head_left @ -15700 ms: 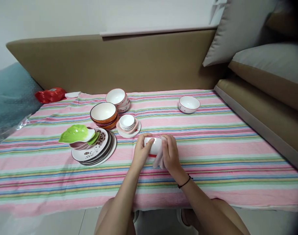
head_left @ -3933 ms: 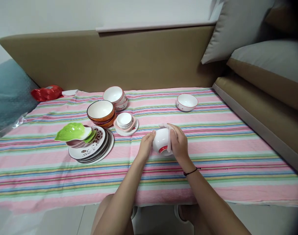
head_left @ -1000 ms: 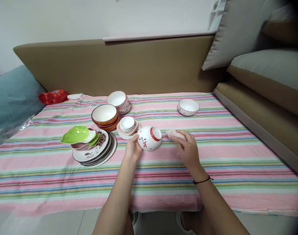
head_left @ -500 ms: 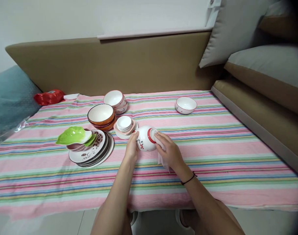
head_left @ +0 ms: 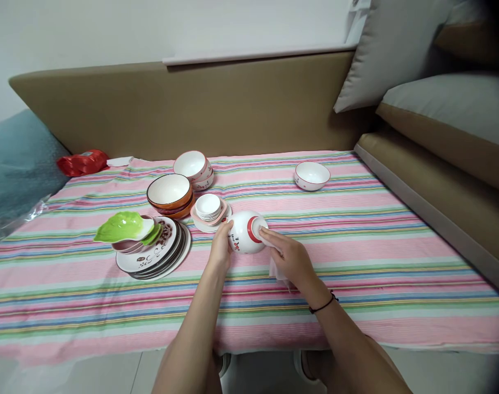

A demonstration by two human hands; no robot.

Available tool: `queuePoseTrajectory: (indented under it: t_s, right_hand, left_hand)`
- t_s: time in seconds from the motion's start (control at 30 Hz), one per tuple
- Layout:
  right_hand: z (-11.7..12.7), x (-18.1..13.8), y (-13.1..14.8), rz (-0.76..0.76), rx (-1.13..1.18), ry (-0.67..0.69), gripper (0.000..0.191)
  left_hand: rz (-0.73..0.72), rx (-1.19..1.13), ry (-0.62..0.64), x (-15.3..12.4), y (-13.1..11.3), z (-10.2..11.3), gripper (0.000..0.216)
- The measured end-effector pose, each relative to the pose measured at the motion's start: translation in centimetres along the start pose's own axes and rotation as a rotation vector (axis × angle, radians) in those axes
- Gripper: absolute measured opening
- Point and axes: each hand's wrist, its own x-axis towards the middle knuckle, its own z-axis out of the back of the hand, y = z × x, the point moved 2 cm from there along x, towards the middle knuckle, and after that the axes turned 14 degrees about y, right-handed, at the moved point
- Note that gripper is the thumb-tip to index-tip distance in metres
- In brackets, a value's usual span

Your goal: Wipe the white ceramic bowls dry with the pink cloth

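Observation:
My left hand [head_left: 219, 249] grips a white bowl [head_left: 242, 232] with a red foot ring and red markings, tipped on its side with the base turned to the right, just above the striped cloth. My right hand [head_left: 289, 259] presses a pale cloth [head_left: 276, 266] against the bowl's base, fingers closed on the cloth, which hangs below the palm. A black band circles my right wrist.
A pink striped tablecloth [head_left: 356, 257] covers the table. Left of the hands lie stacked plates [head_left: 167, 249] with a green leaf dish [head_left: 122, 226], orange bowls [head_left: 169, 192], white bowls [head_left: 192, 164], small saucers [head_left: 208, 208]. A lone white bowl [head_left: 312, 175] sits far right. A sofa stands behind.
One second ago my right hand with the cloth was off the bowl, to its right; it came back and now presses the cloth on the bowl's base. The left hand keeps its grip.

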Motion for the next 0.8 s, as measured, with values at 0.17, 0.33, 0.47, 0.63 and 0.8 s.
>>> queuePoseTrajectory:
  t_s: [0.17,0.33,0.47,0.63,0.8]
  right_hand:
    - [-0.2,-0.2,-0.4,-0.132,-0.061,-0.088,0.053]
    - [-1.6,0.2,0.9,-0.072,0.133,-0.139,0.05]
    - [-1.3,-0.1,1.3,0.008,0.186,-0.035,0.053]
    - [0.2,-1.0,-0.1,-0.113,0.115,-0.02,0.051]
    - [0.4,-0.9,-0.5,-0.237,0.315,-0.177,0.042]
  left_hand:
    - [-0.007,0.038,0.051,-0.5,-0.3,-0.8,0.037]
    - [-0.029,0.058,0.084,-0.9,-0.4,-1.2,0.036]
    - [0.002,0.049,0.034,-0.5,-0.2,-0.5,0.038]
    - [0.018,0.043,0.009,-0.3,-0.2,-0.1,0.038]
    - [0.013,0.091,0.053,-0.7,-0.4,-0.5,0.034]
